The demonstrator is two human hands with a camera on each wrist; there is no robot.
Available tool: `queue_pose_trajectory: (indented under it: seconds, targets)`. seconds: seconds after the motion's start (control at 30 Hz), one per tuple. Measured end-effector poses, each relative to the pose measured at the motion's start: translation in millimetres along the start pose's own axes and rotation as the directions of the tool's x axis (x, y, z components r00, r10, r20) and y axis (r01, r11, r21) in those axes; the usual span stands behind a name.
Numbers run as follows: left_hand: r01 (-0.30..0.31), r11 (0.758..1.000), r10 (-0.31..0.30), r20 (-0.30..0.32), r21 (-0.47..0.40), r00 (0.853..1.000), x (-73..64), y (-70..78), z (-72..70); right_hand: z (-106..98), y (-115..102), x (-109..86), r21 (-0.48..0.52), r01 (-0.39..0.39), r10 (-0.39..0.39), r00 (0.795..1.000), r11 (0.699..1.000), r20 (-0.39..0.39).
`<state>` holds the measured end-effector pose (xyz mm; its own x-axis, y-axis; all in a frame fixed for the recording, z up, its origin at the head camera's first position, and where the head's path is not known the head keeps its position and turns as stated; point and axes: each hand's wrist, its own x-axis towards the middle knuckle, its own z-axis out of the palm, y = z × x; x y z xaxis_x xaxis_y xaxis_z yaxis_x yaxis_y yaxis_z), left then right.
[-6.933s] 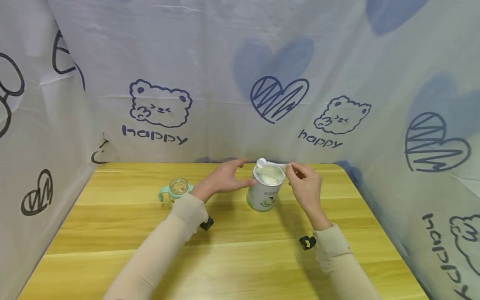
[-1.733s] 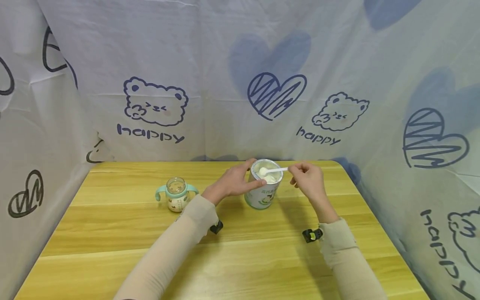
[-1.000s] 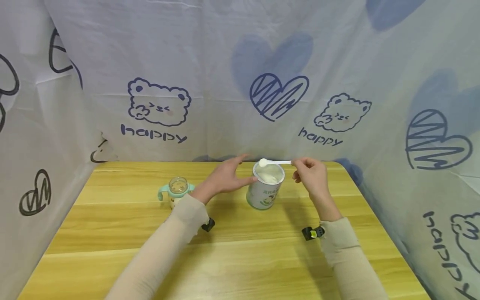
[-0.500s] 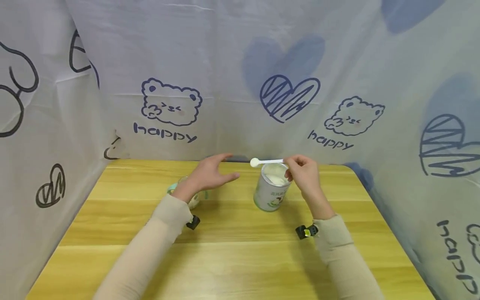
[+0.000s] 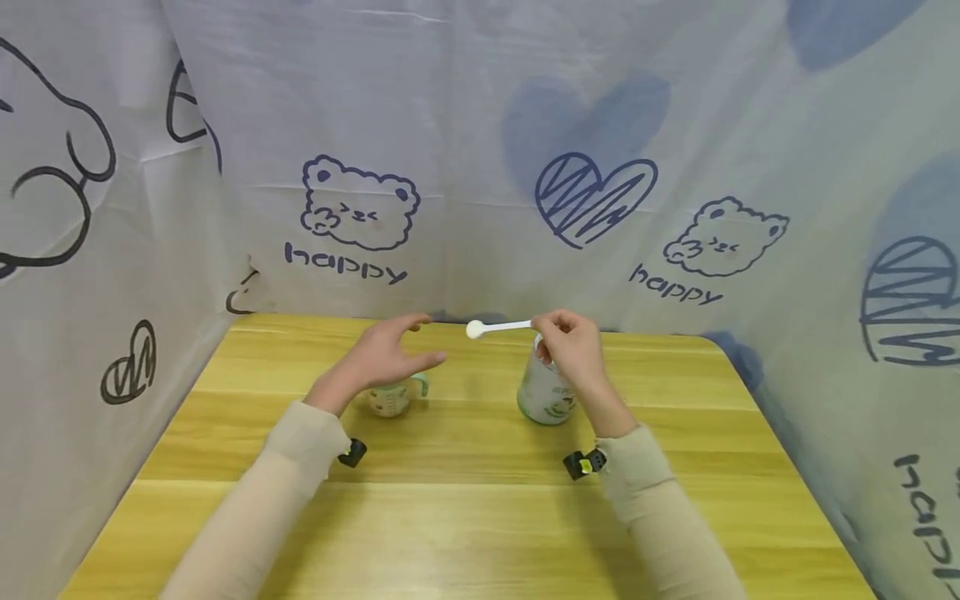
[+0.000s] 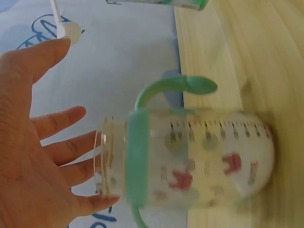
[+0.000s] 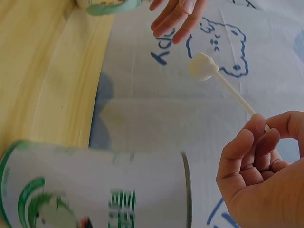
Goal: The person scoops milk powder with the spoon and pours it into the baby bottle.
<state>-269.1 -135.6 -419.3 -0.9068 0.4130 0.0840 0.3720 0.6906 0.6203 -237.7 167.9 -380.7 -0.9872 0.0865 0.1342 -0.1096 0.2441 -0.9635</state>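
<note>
My right hand (image 5: pixel 573 350) pinches the handle end of a white measuring scoop (image 5: pixel 476 329), held level above the table and left of the can. Pale powder fills its bowl, as the right wrist view shows the scoop (image 7: pixel 204 66) heaped. The white and green milk powder can (image 5: pixel 546 393) stands upright below my right hand, which hides much of its mouth. With fingers spread, my left hand (image 5: pixel 378 354) hovers over a baby bottle (image 5: pixel 390 402) with mint handles. In the left wrist view the open-necked bottle (image 6: pixel 204 159) has printed marks and pale contents, and the fingers lie behind its neck.
A wooden table (image 5: pixel 450 517) carries the can and the bottle. Behind it and at both sides hangs a pale cloth (image 5: pixel 480 233) printed with bears and hearts. The table's back edge runs close behind the can.
The right hand has lifted the filled scoop out of the can and carried it left. My left hand has left the can's side and moved left over the bottle. The head view has shifted slightly.
</note>
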Motion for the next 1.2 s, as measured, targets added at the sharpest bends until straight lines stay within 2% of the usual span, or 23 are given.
queue_pose_trajectory:
  seconds: [0.13, 0.57, 0.73, 0.97, 1.2]
  targets:
    - [0.007, 1.0, -0.007, -0.003, 0.002, 1.0, -7.6, -9.8, -3.4, 10.8, -0.7, 1.1, -0.008, 0.025, -0.025, 0.999, 1.0, 0.031]
    - [0.043, 0.999, -0.043, -0.016, 0.012, 0.999, -29.0, -39.9, -11.7, 48.2, -2.4, 2.1, 0.055, 0.083, -0.088, 0.993, 0.995, 0.082]
    - [0.065, 0.998, -0.065, -0.017, 0.018, 0.998, -35.6, -48.5, -10.3, 61.0, -3.1, -0.2, 0.064, 0.105, -0.111, 0.988, 0.992, 0.104]
    - [0.072, 0.997, -0.072, -0.008, 0.039, 0.997, -42.2, -58.2, -7.2, 77.7, -1.7, -2.1, 0.059, 0.081, -0.088, 0.988, 0.995, 0.126]
    - [0.092, 0.995, -0.092, -0.022, 0.026, 0.996, -47.9, -64.3, -7.3, 91.7, -2.1, -3.5, 0.044, 0.105, -0.11, 0.984, 0.994, 0.14]
